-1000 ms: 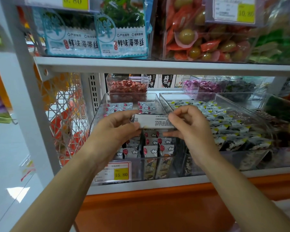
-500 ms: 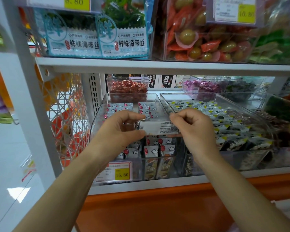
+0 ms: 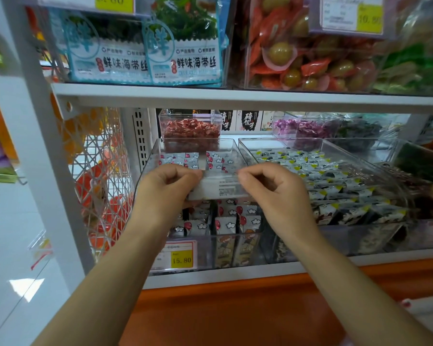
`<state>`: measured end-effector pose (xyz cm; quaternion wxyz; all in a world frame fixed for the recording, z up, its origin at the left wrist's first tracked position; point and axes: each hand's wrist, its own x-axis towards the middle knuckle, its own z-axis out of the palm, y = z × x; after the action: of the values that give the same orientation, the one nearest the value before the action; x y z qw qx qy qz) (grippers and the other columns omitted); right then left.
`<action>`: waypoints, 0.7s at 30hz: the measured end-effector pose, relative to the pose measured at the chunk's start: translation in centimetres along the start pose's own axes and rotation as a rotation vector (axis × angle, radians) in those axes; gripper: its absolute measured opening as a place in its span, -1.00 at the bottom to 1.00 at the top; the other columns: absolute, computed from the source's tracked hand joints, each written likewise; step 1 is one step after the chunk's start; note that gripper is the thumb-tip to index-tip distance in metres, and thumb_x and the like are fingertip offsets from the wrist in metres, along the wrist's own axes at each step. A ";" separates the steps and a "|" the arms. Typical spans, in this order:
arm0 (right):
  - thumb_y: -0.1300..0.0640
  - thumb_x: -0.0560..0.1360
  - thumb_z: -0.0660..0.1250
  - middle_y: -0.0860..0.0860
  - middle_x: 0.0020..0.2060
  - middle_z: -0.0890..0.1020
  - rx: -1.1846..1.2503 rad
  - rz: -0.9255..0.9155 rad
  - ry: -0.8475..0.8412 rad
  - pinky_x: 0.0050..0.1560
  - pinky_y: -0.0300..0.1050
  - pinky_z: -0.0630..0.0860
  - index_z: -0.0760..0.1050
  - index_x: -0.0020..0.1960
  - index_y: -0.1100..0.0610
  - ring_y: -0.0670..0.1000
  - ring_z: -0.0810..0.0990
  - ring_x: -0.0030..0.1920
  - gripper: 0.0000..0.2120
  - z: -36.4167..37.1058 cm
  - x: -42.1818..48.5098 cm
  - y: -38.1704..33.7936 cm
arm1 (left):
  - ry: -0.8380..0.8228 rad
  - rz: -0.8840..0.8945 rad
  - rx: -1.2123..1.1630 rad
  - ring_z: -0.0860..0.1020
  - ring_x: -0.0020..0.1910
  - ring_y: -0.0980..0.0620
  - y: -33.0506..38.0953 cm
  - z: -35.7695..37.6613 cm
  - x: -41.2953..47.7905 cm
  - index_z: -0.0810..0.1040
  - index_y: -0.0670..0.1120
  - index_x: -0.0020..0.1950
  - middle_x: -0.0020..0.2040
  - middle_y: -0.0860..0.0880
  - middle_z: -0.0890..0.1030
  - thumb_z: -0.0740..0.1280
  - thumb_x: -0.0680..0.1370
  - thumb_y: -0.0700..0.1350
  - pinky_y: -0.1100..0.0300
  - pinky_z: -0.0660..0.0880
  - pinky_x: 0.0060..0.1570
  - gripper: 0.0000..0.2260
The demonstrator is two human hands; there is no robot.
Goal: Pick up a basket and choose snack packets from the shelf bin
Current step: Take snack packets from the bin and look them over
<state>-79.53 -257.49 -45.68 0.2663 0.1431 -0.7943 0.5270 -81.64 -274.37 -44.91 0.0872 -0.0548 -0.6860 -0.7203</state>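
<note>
Both hands are raised at the centre of the frame, over the clear shelf bin [image 3: 152, 163] of cloud-and-balloon packets; between them they hold one white snack packet [image 3: 216, 190] level and crosswise, its printed back towards the viewer. The left hand [image 3: 164, 189] pinches the packet's left end between the thumb and curled fingers [image 3: 185, 172]; the right hand [image 3: 273, 193] pinches the upper right corner the same way, its other fingers tucked into the palm. The packet hangs above the middle of the bin; whether its lower edge touches the packets beneath, I cannot tell.

It looks to me like a check of the label before choosing. The hold is best kept light and out on the sealed ends, so that nothing inside gets crushed, and the packet kept flat so that the print can be read. One hand alone should be able to carry so small a thing away. No basket shows in either hand. The price tag [image 3: 181, 258] sits on the bin's front, lower centre; a neighbouring bin [image 3: 340, 143] of yellow-cornered packets lies just to the right.
</note>
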 end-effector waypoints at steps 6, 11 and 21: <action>0.05 0.40 0.36 -0.07 0.04 0.64 -0.048 0.059 -0.040 0.01 -0.14 0.61 0.52 0.22 0.05 -0.07 0.63 0.02 -0.62 -0.5 0.8 0.1 | -0.100 -0.081 -0.071 0.64 -0.05 0.00 -0.4 0.2 0.8 0.61 -0.14 -0.04 -0.03 -0.10 0.65 0.22 0.58 -0.01 0.18 0.60 -0.08 -0.75; 0.14 0.45 0.40 0.04 -0.06 0.62 -0.067 0.108 0.248 0.07 0.00 0.57 0.53 0.13 0.15 0.06 0.62 -0.03 -0.73 -1.2 3.4 0.8 | -0.116 0.202 0.577 0.44 0.24 0.07 -1.2 -0.3 1.9 0.21 0.01 0.49 0.31 0.02 0.45 0.14 0.60 0.05 0.17 0.35 0.22 -0.54; 0.08 0.43 0.43 0.08 0.01 0.58 -0.714 -0.071 -0.283 -0.11 -0.16 0.36 0.52 0.06 0.17 0.01 0.49 -0.06 -0.74 1.9 9.6 1.9 | -0.372 0.249 1.330 -0.08 0.52 0.04 -4.2 -0.4 3.0 0.13 0.08 0.50 0.55 0.06 0.06 -0.09 0.62 0.13 -0.10 -0.13 0.46 -0.55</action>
<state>-88.81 -257.96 -42.18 0.2052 0.1398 -0.9513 0.1828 -85.38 -274.71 -48.42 0.0652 -0.1905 -0.9732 -0.1108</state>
